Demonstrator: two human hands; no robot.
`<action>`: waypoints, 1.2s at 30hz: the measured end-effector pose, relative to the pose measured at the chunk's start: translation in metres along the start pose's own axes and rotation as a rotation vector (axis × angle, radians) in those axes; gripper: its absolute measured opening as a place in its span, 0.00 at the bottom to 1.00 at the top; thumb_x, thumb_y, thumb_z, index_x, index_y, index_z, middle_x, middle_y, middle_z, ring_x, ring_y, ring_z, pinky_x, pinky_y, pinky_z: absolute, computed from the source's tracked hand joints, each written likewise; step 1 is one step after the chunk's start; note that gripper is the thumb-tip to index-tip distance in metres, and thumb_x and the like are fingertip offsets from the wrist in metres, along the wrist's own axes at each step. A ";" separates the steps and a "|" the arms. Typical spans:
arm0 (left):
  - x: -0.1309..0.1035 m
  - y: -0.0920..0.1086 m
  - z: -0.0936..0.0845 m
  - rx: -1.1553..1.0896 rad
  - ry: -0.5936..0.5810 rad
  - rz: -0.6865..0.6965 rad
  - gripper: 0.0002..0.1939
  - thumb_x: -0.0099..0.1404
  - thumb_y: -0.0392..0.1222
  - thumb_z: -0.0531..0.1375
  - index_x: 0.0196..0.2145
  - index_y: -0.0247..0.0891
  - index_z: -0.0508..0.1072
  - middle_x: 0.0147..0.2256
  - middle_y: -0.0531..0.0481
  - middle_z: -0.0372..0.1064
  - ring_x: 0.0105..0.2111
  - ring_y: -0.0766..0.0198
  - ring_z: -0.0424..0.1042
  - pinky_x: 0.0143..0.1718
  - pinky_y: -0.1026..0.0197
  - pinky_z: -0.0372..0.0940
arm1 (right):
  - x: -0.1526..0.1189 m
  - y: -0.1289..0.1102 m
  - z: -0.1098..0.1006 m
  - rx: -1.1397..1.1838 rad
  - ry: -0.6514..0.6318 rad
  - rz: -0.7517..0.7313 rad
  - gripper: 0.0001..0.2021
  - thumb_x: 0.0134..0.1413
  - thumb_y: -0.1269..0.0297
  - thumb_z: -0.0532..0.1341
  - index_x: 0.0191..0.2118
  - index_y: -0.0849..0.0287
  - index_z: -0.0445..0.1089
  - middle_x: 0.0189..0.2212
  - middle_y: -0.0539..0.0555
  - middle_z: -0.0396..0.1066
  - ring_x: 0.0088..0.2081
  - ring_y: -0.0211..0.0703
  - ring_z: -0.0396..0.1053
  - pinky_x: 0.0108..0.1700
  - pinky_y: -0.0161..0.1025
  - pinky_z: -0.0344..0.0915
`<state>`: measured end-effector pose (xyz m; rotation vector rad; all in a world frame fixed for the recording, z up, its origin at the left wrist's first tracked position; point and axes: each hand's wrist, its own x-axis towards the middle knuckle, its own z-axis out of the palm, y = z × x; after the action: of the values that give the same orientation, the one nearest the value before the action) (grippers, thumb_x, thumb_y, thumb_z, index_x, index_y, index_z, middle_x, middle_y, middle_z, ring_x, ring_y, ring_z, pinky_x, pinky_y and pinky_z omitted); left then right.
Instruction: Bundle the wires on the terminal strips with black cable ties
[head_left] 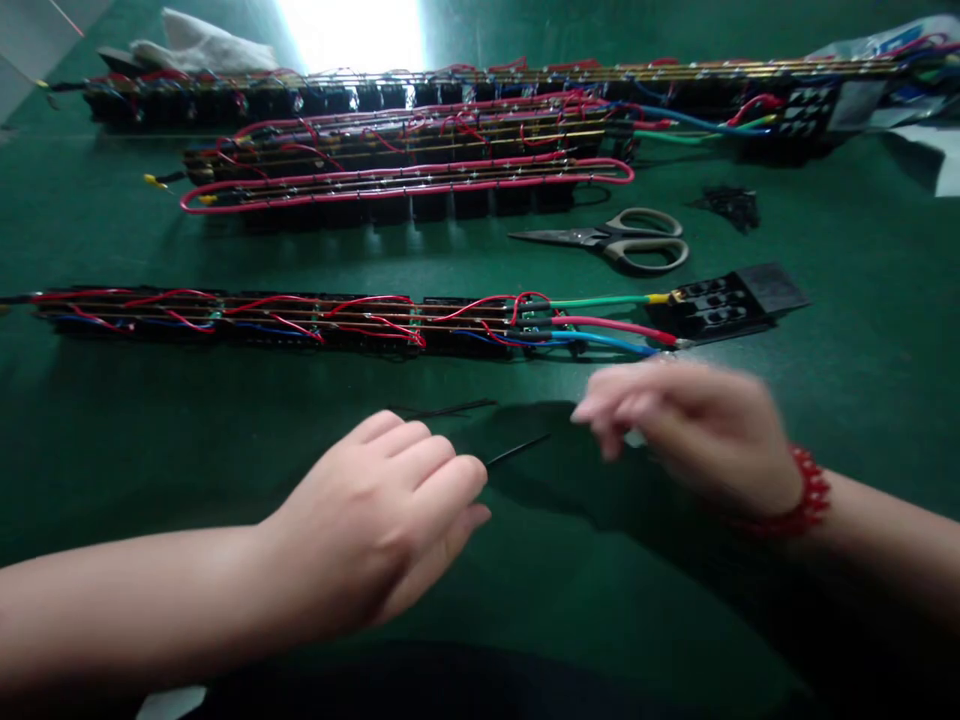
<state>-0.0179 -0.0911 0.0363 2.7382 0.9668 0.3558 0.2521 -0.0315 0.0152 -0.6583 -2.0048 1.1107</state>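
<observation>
My left hand (390, 510) is closed, and a thin black cable tie (519, 449) sticks out from its fingertips toward the right. My right hand (682, 420), blurred by motion and wearing a red bead bracelet, is apart from that tie; whether it holds anything is hidden by the smear. Behind both hands lies a long black wired strip (315, 320) with red, blue and brass-coloured conductors. Green, red and blue leads run from its right end to a black connector block (712, 302). More thin black ties (454, 408) lie on the table just beyond my left hand.
Scissors (645, 240) lie behind the strip on the green table (420, 385). A small pile of black pieces (731, 207) sits to their right. Farther back are a bundle looped with pink cable (420, 185) and another long wired strip (450, 90). A white cloth (202, 45) lies at the back left.
</observation>
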 end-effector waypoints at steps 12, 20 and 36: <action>-0.005 -0.041 0.007 0.301 -0.210 -0.234 0.10 0.71 0.33 0.51 0.42 0.34 0.73 0.38 0.43 0.72 0.33 0.57 0.71 0.29 0.57 0.63 | -0.002 0.015 0.006 -0.659 -0.440 -0.147 0.10 0.66 0.64 0.58 0.46 0.59 0.75 0.41 0.57 0.76 0.40 0.43 0.70 0.41 0.41 0.69; 0.005 -0.045 0.014 0.328 -0.129 -0.080 0.10 0.71 0.32 0.54 0.39 0.35 0.75 0.36 0.45 0.74 0.33 0.59 0.72 0.33 0.58 0.65 | 0.000 0.012 0.011 -0.700 -0.483 -0.202 0.12 0.68 0.68 0.53 0.37 0.60 0.73 0.33 0.55 0.74 0.34 0.41 0.66 0.35 0.38 0.64; 0.010 -0.041 0.015 0.168 0.057 0.484 0.14 0.71 0.44 0.60 0.51 0.34 0.74 0.50 0.43 0.77 0.50 0.57 0.76 0.53 0.55 0.72 | -0.002 0.021 0.014 -0.655 -0.267 -0.234 0.12 0.62 0.70 0.59 0.49 0.60 0.73 0.43 0.59 0.78 0.43 0.46 0.73 0.44 0.44 0.73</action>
<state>-0.0303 -0.0553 0.0119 3.1138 0.3424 0.4474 0.2441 -0.0294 -0.0085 -0.5883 -2.6242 0.4009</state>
